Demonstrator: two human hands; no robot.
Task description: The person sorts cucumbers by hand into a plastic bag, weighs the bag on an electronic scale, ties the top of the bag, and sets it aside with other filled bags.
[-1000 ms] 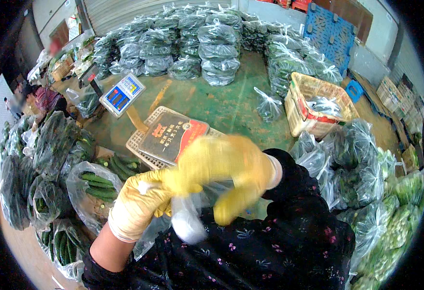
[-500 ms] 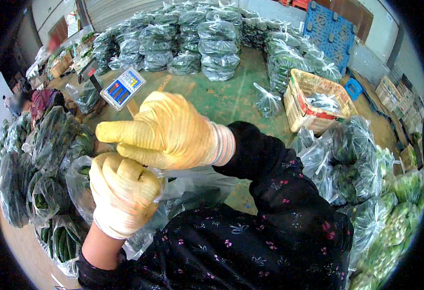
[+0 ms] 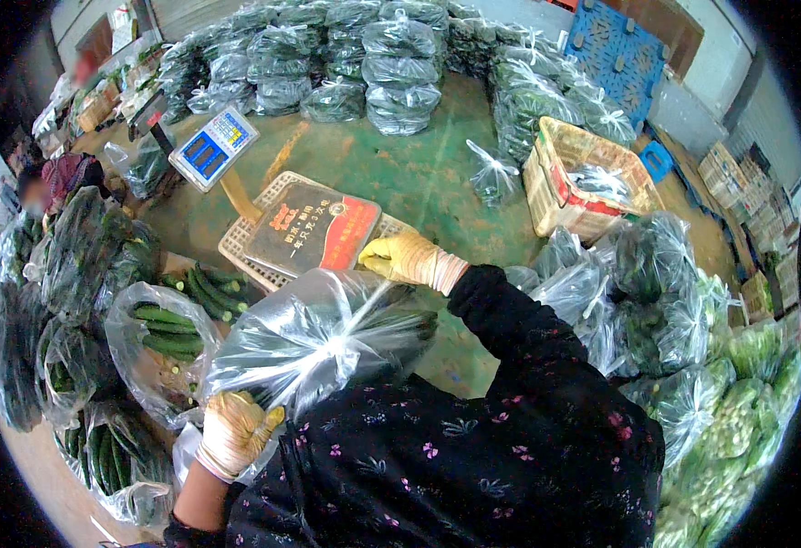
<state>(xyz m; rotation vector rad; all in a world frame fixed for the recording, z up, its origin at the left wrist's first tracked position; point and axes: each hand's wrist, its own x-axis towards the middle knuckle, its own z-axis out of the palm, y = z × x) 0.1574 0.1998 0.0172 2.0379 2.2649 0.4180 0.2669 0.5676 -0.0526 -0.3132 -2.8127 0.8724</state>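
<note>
Since a second ago the clear plastic bag (image 3: 323, 333) has been stretched wide beside the platform scale (image 3: 314, 233): left hand (image 3: 233, 429) grips its lower corner, right hand (image 3: 407, 258) pinches its top, mouth now open for filling

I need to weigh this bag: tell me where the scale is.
The scale sits centre-left in the head view, on a white crate, just beyond the right hand.

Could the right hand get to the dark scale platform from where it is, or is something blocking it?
Probably yes. The right hand, pinching the clear plastic bag, hovers at the near edge of the scale platform, whose top shows nothing between. It would likely have to let go of the bag first.
</note>
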